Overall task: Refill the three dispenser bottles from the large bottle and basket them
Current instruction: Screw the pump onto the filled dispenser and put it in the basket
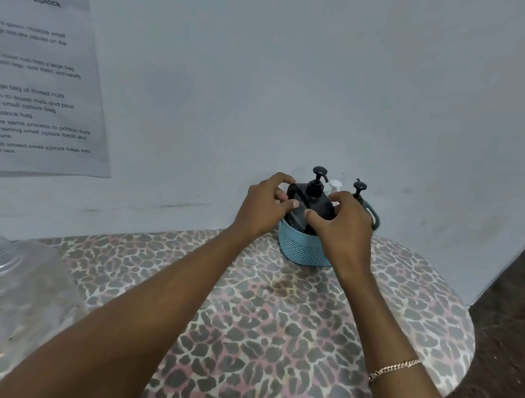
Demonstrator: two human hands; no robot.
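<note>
The left hand [265, 204] at nine o'clock and right hand [344, 232] at three both gripped the black dispenser bottle [318, 205], its long axis seemingly near twelve, lower end inside the basket [301, 248].

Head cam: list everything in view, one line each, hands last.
basket: 1, teal, far side of table by the wall
black bottle: 1, black with black pump, front of basket
white pump: 1, white, in basket behind black bottle; body hidden
dark pump: 1, dark, right rear of basket; body mostly hidden
large bottle: 1, clear, near-left of table, blurred
table: 1, leopard-print cover, lower frame
sheet: 1, white with printed text, on wall at left
wall: 1, pale grey, behind table
bracelet: 1, gold, right wrist
left hand: 1, grips black bottle's left side
right hand: 1, grips black bottle's right side
</note>
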